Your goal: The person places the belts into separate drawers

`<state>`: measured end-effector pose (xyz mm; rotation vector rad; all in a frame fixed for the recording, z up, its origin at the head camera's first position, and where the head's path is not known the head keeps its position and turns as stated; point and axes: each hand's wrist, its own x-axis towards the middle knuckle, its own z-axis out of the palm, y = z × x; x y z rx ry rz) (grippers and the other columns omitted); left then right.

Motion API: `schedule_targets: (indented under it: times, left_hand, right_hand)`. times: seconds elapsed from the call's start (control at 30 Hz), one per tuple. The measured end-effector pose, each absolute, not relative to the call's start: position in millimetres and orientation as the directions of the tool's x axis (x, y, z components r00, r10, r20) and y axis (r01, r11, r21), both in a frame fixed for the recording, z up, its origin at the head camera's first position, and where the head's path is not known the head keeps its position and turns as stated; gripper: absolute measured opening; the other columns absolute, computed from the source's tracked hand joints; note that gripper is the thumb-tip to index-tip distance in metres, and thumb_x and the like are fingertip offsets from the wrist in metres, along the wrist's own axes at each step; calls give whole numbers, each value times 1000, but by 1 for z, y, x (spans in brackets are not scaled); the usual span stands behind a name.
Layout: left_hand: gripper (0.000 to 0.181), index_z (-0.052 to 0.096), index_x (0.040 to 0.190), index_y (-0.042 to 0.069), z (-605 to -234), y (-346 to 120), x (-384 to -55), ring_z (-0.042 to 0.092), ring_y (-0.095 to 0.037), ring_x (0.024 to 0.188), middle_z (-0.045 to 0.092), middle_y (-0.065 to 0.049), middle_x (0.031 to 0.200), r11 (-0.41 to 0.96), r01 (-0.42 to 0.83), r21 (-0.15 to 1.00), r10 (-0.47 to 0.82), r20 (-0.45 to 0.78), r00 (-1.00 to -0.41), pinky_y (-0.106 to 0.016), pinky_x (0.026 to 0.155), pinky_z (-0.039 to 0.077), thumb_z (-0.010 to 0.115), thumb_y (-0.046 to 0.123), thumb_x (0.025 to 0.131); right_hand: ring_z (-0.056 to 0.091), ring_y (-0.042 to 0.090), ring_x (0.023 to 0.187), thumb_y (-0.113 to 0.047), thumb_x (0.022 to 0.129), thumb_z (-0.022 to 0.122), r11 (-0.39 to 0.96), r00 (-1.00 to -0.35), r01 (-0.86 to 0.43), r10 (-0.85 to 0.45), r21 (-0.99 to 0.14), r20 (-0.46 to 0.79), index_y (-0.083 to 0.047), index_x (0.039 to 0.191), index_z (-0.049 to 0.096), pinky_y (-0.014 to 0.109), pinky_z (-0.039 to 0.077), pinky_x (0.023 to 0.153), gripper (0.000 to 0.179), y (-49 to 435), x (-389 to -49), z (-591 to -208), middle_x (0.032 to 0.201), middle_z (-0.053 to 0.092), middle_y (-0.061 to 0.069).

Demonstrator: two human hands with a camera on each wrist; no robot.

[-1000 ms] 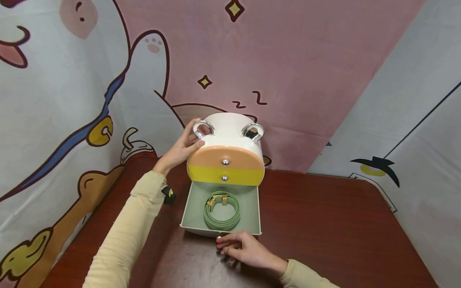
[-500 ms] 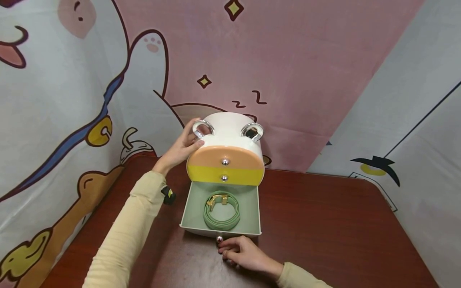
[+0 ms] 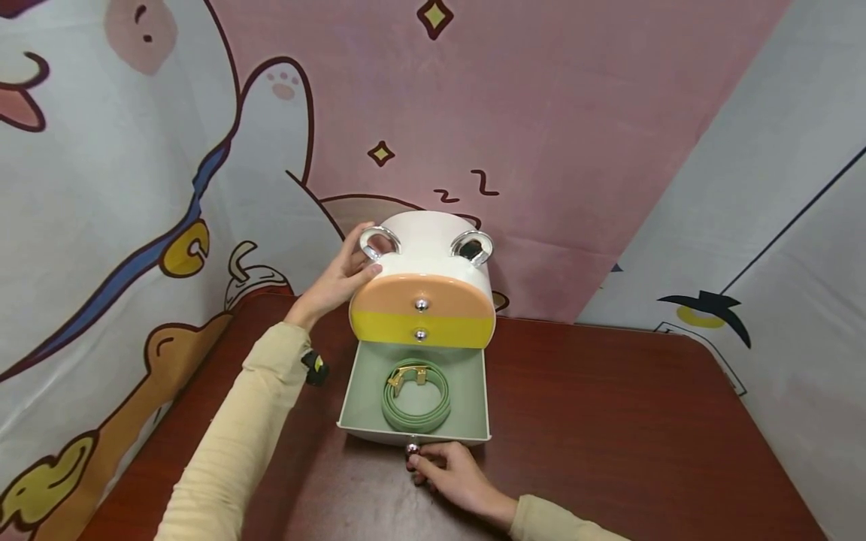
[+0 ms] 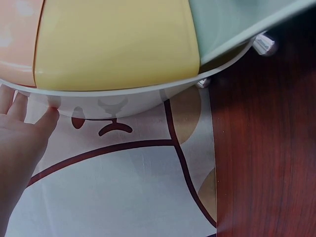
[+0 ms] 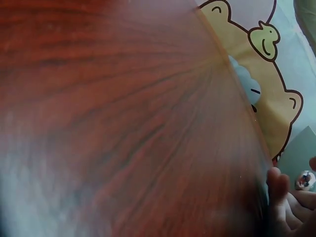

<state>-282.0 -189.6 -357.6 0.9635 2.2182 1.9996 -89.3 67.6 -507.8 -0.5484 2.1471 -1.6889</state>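
Observation:
A rounded white drawer box [image 3: 426,233] with two chrome rings on top stands on the table. Its orange drawer front [image 3: 386,294] and yellow drawer front [image 3: 379,324] are closed; the pale green bottom drawer [image 3: 467,398] is pulled out. Inside that lies a coiled green belt [image 3: 416,423] with gold-coloured hardware. My left hand [image 3: 338,279] rests on the box's left side, fingers extended, thumb near its upper front edge. At the bottom drawer's chrome knob [image 3: 412,448], my right hand [image 3: 456,473] has its fingertips close around it. In the right wrist view, a gap shows between thumb and knob [image 5: 305,180].
The dark red-brown table [image 3: 609,421] stretches to the right and in front of the box. Behind and beside it hangs a cartoon-print cloth [image 3: 541,150]. A small black and yellow item [image 3: 315,367] shows beside the left sleeve.
My right hand drew back slightly from the knob, then its thumb came up to the knob. My left hand, the box and the belt keep their places.

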Motion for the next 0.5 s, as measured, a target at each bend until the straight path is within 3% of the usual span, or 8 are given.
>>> schedule_targets:
  times: [0.2, 0.5]
  left_hand:
    - [69, 11, 153, 16, -358, -190, -282, 50, -24, 120, 44, -24, 138, 6, 439, 899, 430, 394, -813, -31, 92, 45, 48, -4, 99]
    - [70, 10, 154, 19, -357, -189, -282, 47, -27, 124, 44, -22, 140, 19, 423, 906, 426, 375, -823, -33, 95, 43, 48, -2, 99]
  right_hand:
    - [67, 19, 63, -15, 96, 61, 223, -900, -100, -435, -970, -8, 4, 95, 73, 20, 45, 48, 22, 63, -93, -506, 81, 72, 11]
    - [66, 38, 65, -5, 96, 58, 234, -898, -121, -440, -965, 6, 13, 95, 70, 22, 46, 46, 21, 62, -93, -474, 81, 70, 22]
